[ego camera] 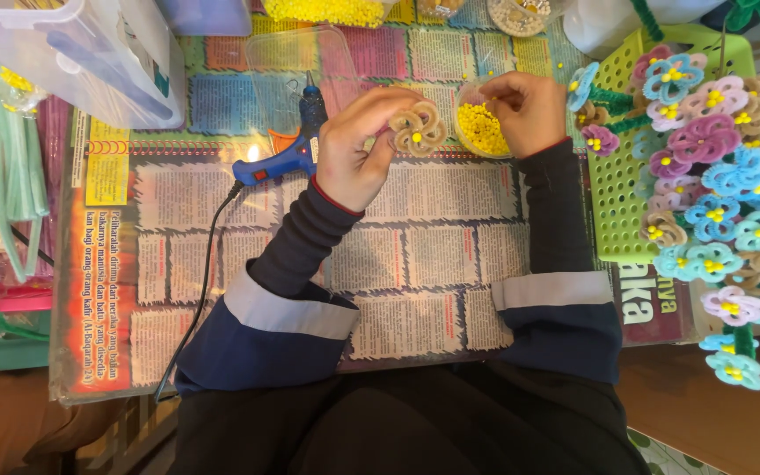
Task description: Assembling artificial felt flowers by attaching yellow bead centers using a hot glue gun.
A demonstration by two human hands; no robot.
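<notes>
My left hand [355, 145] holds up a beige pipe-cleaner flower [418, 129] that has yellow beads at its centre. My right hand [525, 110] hovers just right of it, fingers pinched over a small clear bowl of yellow beads [480, 128]; whether a bead sits between the fingertips is too small to tell. A blue hot glue gun [292, 149] stands on the newspaper-covered table directly left of my left hand, its black cord [200, 290] trailing toward me.
A green basket [616, 176] on the right carries many finished flowers [714, 176] in pink, blue, purple and beige. Clear plastic boxes [90, 53] sit at the back left, a clear lid [301, 53] behind the glue gun, and bead containers [327, 10] along the far edge.
</notes>
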